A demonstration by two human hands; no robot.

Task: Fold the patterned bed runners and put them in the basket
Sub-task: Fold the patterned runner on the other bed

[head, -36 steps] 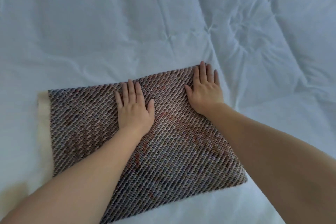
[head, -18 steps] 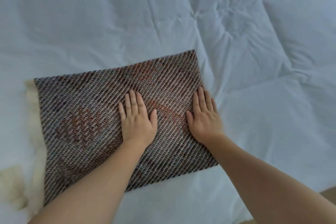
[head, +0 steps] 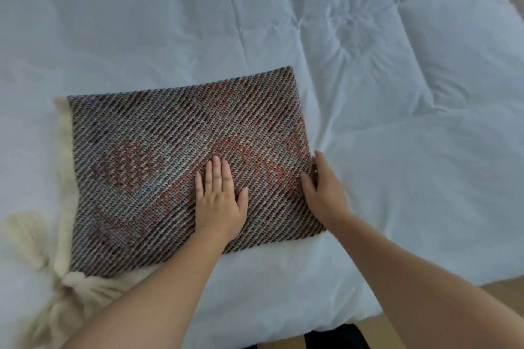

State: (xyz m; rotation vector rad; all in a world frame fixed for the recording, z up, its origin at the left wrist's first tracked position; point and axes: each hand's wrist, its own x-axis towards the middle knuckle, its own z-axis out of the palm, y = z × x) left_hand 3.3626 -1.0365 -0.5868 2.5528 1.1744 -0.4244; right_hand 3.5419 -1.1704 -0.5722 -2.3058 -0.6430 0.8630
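A folded patterned bed runner (head: 158, 156), woven in brown, grey and rust diagonals, lies flat on the white duvet (head: 397, 93). Cream fringe and knotted tassels (head: 68, 283) stick out along its left and near edges. My left hand (head: 219, 201) rests palm down on the runner's near right part, fingers together and flat. My right hand (head: 323, 187) sits at the runner's right edge, fingers curled against that edge; whether it grips the fabric is unclear. No basket is in view.
The duvet covers nearly the whole view, with creases and a tufted dimple at the far right. Its near edge shows at the bottom right, with wooden floor (head: 507, 292) beyond and a dark object (head: 334, 337) below the bed edge.
Both hands have slid toward me across the runner. My right hand has moved from lying flat on the cloth to its right edge. The tassels have come into view.
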